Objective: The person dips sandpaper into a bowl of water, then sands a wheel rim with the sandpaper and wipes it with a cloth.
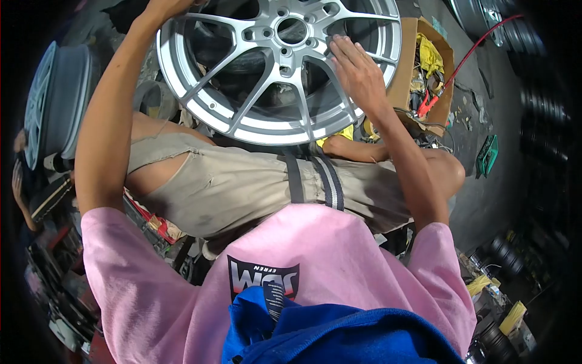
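A silver multi-spoke wheel rim (271, 134) lies over the person's lap at the top of the view. My right hand (356, 68) rests on a spoke right of the hub, its fingers stretched and a small dark piece showing under the fingertips. At the top edge, my left hand (171, 7) is at the rim's upper left; most of it is cut off by the frame, so its fingers are hard to read.
An open cardboard box (401, 67) with yellow cloth and tools stands right of the rim, a red cable (470, 53) running from it. A green object (487, 156) lies on the floor. Another rim (37, 109) stands at left, near a co-worker's hand (17, 182).
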Motion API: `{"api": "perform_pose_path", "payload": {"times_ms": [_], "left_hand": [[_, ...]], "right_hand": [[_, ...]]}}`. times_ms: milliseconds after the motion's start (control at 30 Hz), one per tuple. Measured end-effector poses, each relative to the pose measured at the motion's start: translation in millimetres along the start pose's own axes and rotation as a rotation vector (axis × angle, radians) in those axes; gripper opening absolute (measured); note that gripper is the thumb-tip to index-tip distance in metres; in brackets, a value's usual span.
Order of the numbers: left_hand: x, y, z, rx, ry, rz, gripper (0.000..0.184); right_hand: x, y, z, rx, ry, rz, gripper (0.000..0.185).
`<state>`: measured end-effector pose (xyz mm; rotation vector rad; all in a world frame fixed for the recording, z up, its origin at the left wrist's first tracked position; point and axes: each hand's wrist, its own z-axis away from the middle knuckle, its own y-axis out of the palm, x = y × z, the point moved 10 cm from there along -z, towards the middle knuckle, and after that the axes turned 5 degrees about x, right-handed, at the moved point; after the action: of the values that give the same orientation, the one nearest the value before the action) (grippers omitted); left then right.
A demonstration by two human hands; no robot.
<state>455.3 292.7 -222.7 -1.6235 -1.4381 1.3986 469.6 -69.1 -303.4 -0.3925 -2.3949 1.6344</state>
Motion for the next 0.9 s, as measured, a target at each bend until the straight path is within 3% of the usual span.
{"api": "perform_pose_path", "payload": {"times_ms": [67,200,500,600,667,900], "left_hand": [[-6.4,-7.0,4.1,0.000,-0.008,-0.010,0.057],[0.2,-6.1,8.4,0.035,0.002,0.093,0.055],[-66.2,-17.5,12.6,-0.109,0.118,0.129,0.046],[-96.0,-5.2,18.1,-0.071,0.153,0.157,0.046],[-112.6,7.5,22.5,-0.023,0.198,0.230,0.045],[-115.6,37.1,15.0,0.077,0.253,0.148,0.050]], "right_hand": [[1.0,-2.1,7.4,0.003,0.089,-0.085,0.035],[22.1,3.9,48.3,0.134,0.028,-0.058,0.038],[38.3,16.4,-7.5,0.054,0.063,-0.157,0.030],[48.4,14.7,-4.7,0.042,0.120,-0.287,0.028],[70.7,14.5,-5.4,0.006,0.043,-0.243,0.029],[95.0,12.8,40.1,0.077,0.099,-0.161,0.040]]}}
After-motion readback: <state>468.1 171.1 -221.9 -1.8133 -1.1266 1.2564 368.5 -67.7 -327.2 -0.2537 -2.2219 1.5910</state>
